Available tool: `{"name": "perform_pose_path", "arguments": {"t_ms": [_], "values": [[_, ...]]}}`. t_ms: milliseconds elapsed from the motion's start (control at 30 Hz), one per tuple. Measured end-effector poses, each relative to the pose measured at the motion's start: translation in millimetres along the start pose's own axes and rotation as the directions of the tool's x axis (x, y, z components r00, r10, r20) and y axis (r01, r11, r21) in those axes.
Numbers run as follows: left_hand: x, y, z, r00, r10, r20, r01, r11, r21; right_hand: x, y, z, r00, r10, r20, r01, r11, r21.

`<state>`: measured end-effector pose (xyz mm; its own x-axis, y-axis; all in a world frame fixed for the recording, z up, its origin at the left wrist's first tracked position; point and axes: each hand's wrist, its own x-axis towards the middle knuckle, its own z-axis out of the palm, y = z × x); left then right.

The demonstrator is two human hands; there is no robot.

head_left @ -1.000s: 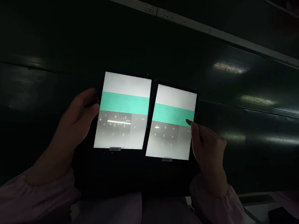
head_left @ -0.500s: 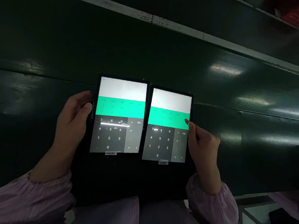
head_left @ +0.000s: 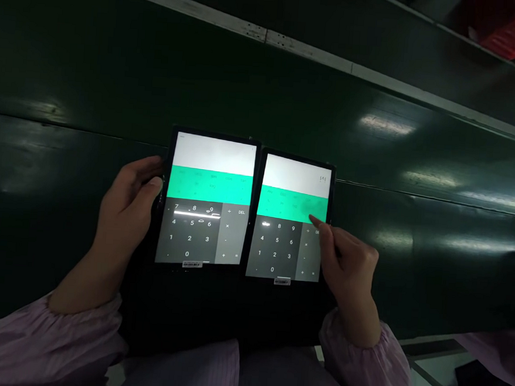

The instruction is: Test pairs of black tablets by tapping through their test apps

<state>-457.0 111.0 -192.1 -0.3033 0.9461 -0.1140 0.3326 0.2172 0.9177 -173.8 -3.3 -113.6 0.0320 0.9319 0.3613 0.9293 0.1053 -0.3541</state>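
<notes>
Two tablets lie side by side in front of me, their screens lit with calculator keypads. My left hand (head_left: pixel 128 207) grips the outer edge of the left tablet (head_left: pixel 207 204), thumb along the side and the other fingers partly hidden behind it. On the right tablet (head_left: pixel 276 241), the fingertip of my right hand (head_left: pixel 350 261) touches the green function band just above the grey keys. That index finger is stretched out while the other fingers curl. A few symbols show in the right tablet's white display; the left display looks blank. Each tablet has a small barcode label at its bottom edge.
The dark green worktop (head_left: pixel 115 77) stretches behind the tablets, with a pale metal strip (head_left: pixel 208 14) across it. Red bins (head_left: pixel 511 31) stand at the far upper right. A light purple sleeve (head_left: pixel 493 350) of another person shows at the right edge.
My right fingertip has moved down and left on the green band. Symbols have appeared in the right tablet's display. My left hand stays on the left tablet's edge.
</notes>
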Motion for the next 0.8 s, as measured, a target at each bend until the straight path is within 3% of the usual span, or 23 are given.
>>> {"name": "perform_pose_path", "arguments": {"t_ms": [133, 467, 567, 700, 800], "values": [[1, -2, 0.1, 1.000, 0.015, 0.008, -0.015, 1.000, -0.018, -4, -21, 7, 0.984, -0.136, 0.110, 0.130, 0.989, 0.064], [0, -3, -3.2, 0.999, 0.018, 0.032, -0.017, 1.000, -0.024, -3, -33, 31, 0.973, -0.142, 0.181, 0.143, 0.990, 0.005], [0, -5, -3.4, 0.999, 0.001, 0.036, 0.000, 1.000, -0.020, 0, -25, 25, 0.992, -0.083, 0.092, 0.084, 0.996, -0.015], [1, -7, -2.4, 0.999, 0.013, 0.047, -0.011, 0.999, -0.032, 3, -1, 8, 0.992, 0.096, -0.087, -0.107, 0.986, -0.128], [2, -7, -1.8, 0.999, -0.009, 0.044, 0.009, 1.000, -0.009, 4, 10, 5, 0.985, 0.153, -0.085, -0.164, 0.975, -0.150]]}}
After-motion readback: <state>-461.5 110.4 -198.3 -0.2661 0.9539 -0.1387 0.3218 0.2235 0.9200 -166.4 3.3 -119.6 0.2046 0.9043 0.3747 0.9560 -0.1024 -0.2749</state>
